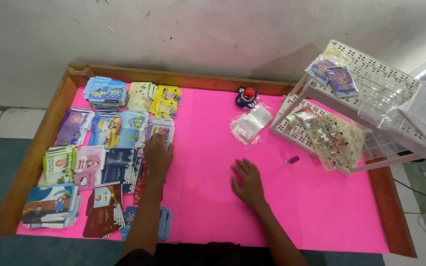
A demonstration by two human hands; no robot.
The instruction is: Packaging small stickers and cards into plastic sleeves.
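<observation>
Reaching out over the stacks of small colourful printed paper packets [105,148], the left hand [157,153] is laid on top of them. Its fingers [158,140] are spread and bent down a little, and their tips touch a purple packet stack [159,129] just ahead of them. Whether a packet is pinched cannot be told, since the underside of the fingers is hidden. The stacks are set in neat rows, likely so that each kind can be found fast. More stacks lie to the left of the fingers and behind the wrist.

The right hand [247,183] is rested flat on the bright pink paper sheet [208,197] that covers the table. Its fingers [239,169] are loose and open, and nothing is held in them. It seems to be placed there to prop the body up while the other arm is stretched out.

Ahead of the right fingers a pile of small clear plastic bags [250,123] is seen, and past that a little blue and red toy [246,97] is set near the brown wooden table rim [173,78]. To the right of the fingers a white plastic rack with holes [371,83] is stood, tilted. Two packets with cartoon pictures [333,75] are kept on its top shelf, and a clear bag of tiny shiny bits [335,143] is laid on the lower shelf. A small dark bit [292,160] lies on the pink sheet between the fingers and the rack.
</observation>
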